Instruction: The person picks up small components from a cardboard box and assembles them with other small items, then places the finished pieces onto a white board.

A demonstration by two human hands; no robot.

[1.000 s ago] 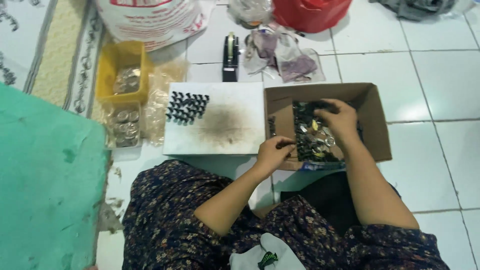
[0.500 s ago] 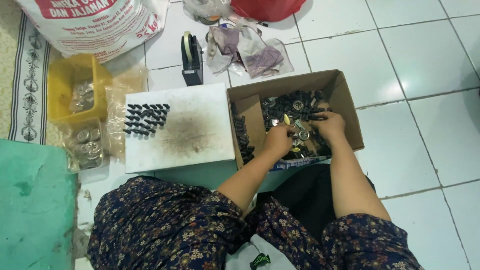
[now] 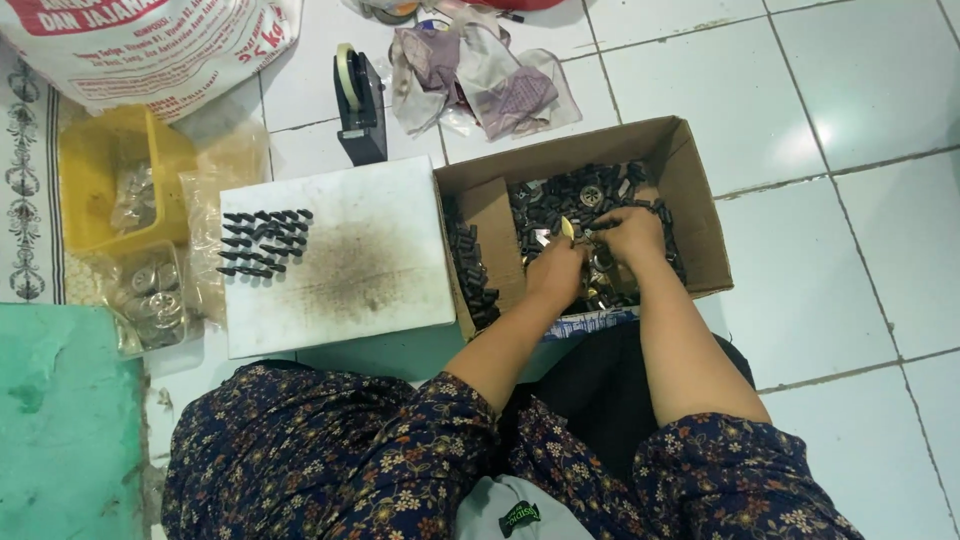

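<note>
Both hands dig into a cardboard box of small black parts on a tiled floor.

The left hand [image 3: 553,272] and right hand [image 3: 628,236] are buried among the black parts [image 3: 590,195] in the cardboard box [image 3: 700,210], fingers curled down into the pile; whether either is gripping a piece cannot be told. A small yellowish piece [image 3: 567,228] shows between the hands. At nine o'clock of the box lies a white board [image 3: 340,300] with a few rows of black pieces [image 3: 262,240] already laid out at its ten o'clock corner; most of the board is bare, so the laying-out seems barely begun. Beyond, at nine o'clock, a yellow tray [image 3: 95,160] holds metal discs.
</note>
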